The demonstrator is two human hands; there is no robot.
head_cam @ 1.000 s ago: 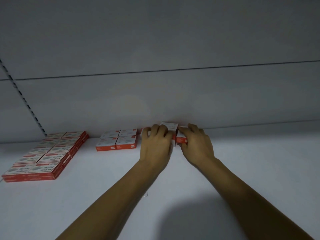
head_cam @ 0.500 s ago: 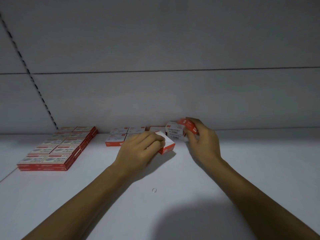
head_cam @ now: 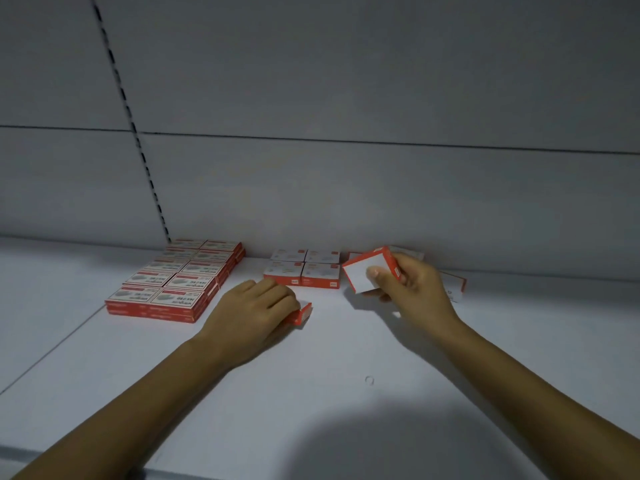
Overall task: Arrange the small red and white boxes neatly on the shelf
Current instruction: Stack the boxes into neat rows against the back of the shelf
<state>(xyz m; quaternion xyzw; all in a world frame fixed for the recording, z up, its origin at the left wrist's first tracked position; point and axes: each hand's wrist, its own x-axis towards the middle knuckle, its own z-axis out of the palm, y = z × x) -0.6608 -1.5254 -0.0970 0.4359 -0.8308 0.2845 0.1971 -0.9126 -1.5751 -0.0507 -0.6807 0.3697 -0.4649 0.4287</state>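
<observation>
box (head_cam: 367,273) between right fingers (head_cam: 375,274)

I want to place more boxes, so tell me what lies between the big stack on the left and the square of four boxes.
In the head view, only bare white shelf separates the big stack from the four boxes.

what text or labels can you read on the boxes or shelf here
None can be read.
Big stack: dark print lines on the tops, too blurred.
Four-box group: small red logo marks on the fronts, too small.
Box in the right hand: the held box shows a blank white face; print on its red side is too small.
Box behind that hand: dark marks, unreadable.
Box under the left hand: the covered box shows no text.
Shelf: none.
</observation>
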